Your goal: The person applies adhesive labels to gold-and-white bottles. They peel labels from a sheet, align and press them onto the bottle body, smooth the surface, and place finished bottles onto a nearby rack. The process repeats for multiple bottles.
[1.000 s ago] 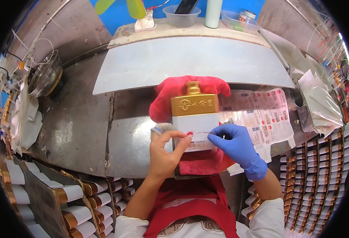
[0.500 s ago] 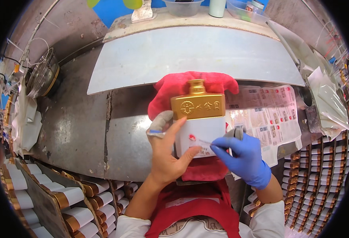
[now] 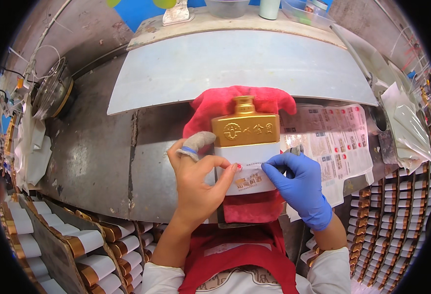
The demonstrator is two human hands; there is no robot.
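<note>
A flat bottle with a gold neck and shoulder (image 3: pixel 245 128) and a white body (image 3: pixel 235 152) lies on a red cloth (image 3: pixel 201 110), neck pointing away from me. Across the white body runs a small thin label (image 3: pixel 252 166) with a red mark at its left end. My left hand (image 3: pixel 202 183), bare but for a grey finger cover with a blue band, pinches the label's left end between thumb and forefinger. In a blue glove, my right hand (image 3: pixel 299 183) pinches its right end. Brown and gold print shows lower on the body.
Printed label sheets (image 3: pixel 345 132) lie right of the bottle. A pale board (image 3: pixel 240 68) slopes behind it. Racks of white-and-gold bottles stand at lower left (image 3: pixel 98 269) and lower right (image 3: pixel 392 220). White plastic sheets (image 3: pixel 404 127) hang at the right.
My left hand has shifted from steadying the bottle's left side to pinching the label's left end. The right hand has moved slightly up. The lower print is now uncovered.
</note>
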